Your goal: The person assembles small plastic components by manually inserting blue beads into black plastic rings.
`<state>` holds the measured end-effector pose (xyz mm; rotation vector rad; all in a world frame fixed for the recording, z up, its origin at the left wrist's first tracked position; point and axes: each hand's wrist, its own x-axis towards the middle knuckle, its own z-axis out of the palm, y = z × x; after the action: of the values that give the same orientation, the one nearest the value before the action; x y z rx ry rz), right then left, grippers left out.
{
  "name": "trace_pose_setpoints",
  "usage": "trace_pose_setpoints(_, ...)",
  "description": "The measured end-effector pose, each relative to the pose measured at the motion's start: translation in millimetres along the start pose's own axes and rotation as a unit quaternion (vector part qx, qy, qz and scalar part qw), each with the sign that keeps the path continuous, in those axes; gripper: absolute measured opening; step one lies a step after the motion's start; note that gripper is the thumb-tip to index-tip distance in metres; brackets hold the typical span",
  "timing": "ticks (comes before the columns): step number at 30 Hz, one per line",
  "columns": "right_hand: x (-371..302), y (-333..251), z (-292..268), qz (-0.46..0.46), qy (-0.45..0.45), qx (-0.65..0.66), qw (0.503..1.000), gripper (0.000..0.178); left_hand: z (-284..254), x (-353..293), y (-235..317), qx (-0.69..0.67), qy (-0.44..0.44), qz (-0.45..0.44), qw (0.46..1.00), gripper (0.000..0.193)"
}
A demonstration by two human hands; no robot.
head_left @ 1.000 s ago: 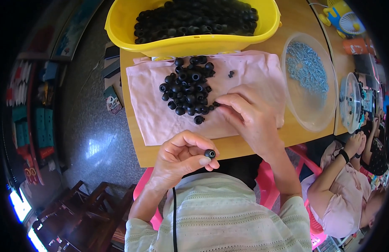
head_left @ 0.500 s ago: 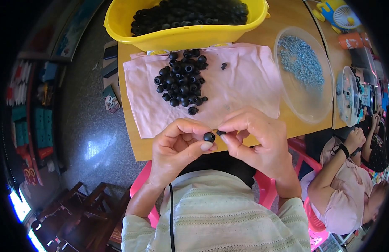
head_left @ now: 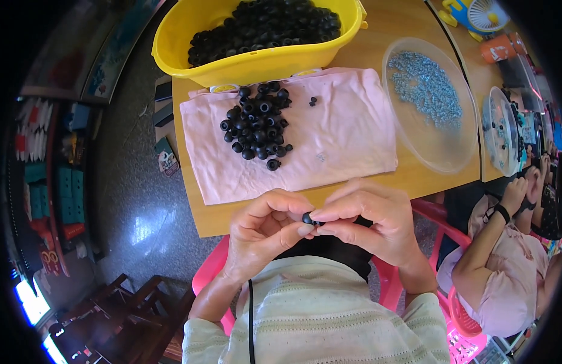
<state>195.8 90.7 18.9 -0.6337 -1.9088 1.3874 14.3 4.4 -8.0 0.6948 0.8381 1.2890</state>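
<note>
Looks like a small handwork room, hard to place as home or shop. Holds at upper centre a table (head_left: 381, 30) with a tub (head_left: 263, 65) of loose beads (head_left: 269, 27) and, at upper right, a tray (head_left: 429, 151) of blue bits (head_left: 426, 91) and a fan (head_left: 484, 13). Seats another person (head_left: 508, 279) on a chair (head_left: 466, 315) at lower right. Stores packets (head_left: 35, 130) and boxes (head_left: 68, 194) along the left edge, with dark furniture (head_left: 135, 306) at lower left on a hard floor (head_left: 141, 188).

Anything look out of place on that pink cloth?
A small black piece lies apart, right of the black heap. The pink cloth also has a faint grey mark; I can't tell whether it's a stain.
</note>
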Motion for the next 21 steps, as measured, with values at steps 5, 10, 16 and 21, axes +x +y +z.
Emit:
trace_pose_setpoints(5,-9.4,-3.1,-4.4,0.109,0.042,0.12,0.986,0.022,0.5,0.1,1.2,-0.091,-0.003,-0.041,0.995,0.02)
trace_pose_setpoints(10,-3.0,0.3,-5.2,0.011,0.022,0.018,1.0,0.019,3.5,3.1,0.4,-0.112,0.003,-0.068,0.991,0.019)
trace_pose_setpoints(16,-2.7,3.0,-4.9,0.027,0.017,0.036,0.999,0.017,6.3,7.3,-1.1,-0.122,0.013,-0.104,0.987,0.018)
trace_pose_setpoints(21,-7.7,8.7,-1.9,0.112,0.038,0.188,0.975,0.013,6.7,11.7,-1.0,-0.148,0.017,-0.137,0.979,0.018)
